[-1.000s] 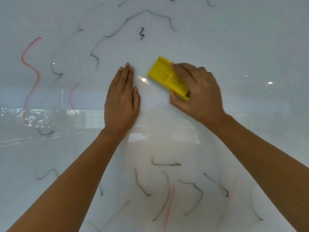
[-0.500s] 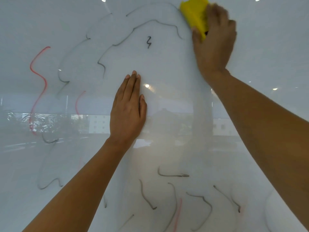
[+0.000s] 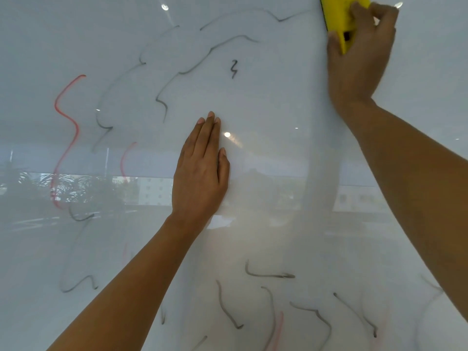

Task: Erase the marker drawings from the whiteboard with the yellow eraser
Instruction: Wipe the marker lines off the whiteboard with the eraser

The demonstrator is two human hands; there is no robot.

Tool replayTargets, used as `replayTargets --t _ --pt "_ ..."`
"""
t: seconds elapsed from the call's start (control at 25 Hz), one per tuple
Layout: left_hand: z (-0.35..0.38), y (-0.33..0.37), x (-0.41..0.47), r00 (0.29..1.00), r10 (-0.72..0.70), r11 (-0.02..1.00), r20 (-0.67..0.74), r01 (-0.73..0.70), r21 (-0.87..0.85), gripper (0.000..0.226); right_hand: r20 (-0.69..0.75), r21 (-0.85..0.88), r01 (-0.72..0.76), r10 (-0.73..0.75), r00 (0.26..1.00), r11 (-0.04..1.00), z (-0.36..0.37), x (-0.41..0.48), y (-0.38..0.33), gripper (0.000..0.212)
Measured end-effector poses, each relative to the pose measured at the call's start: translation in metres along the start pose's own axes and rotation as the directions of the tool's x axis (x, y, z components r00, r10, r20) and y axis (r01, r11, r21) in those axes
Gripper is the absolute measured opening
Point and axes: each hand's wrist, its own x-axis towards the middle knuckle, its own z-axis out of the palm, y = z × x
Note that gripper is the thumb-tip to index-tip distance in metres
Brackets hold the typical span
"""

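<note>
At top edge, right hand (image 3: 359, 54) grips yellow eraser (image 3: 339, 13) against whiteboard (image 3: 278, 110); left hand (image 3: 200, 173) flat, fingers straight, on it.

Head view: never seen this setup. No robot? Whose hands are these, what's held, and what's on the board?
There is no machine here. A person wears a wide-angle camera on the head, so the one picture looks forward and down along their own two arms.

The surface is a glossy whiteboard. The plants and buildings are only reflections in it.

The left hand lies flat on the board with straight fingers and holds nothing. The right hand grips the yellow eraser at the top edge of the frame, which cuts the eraser off partly.

Marks not yet erased include a red wavy line, a small black squiggle and grey strokes lower down.
</note>
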Motion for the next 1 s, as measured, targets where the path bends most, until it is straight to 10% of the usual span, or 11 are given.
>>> replayTargets --t 0.32,0.64,0.92,1.0 --pt "0.0 0.0 0.0 1.0 -0.005 1.0 0.006 0.005 0.001 0.047 0.217 0.152 0.504 -0.526 0.822 0.85 -0.01 -0.052 -0.009 0.043" --pt "0.001 -0.001 0.0 1.0 -0.005 1.0 0.008 0.005 0.004 0.047 0.22 -0.105 0.176 -0.15 0.964 0.979 0.022 0.003 -0.047 0.049" --pt "0.0 -0.001 0.001 1.0 0.004 1.0 0.008 -0.004 0.024 0.047 0.407 0.338 0.621 -0.705 0.582 0.707 0.019 -0.07 -0.083 0.049" --pt "0.0 -0.001 0.001 1.0 0.007 1.0 0.008 -0.007 0.02 0.047 0.342 0.306 0.634 -0.703 0.623 0.71 0.013 -0.06 -0.063 0.046"
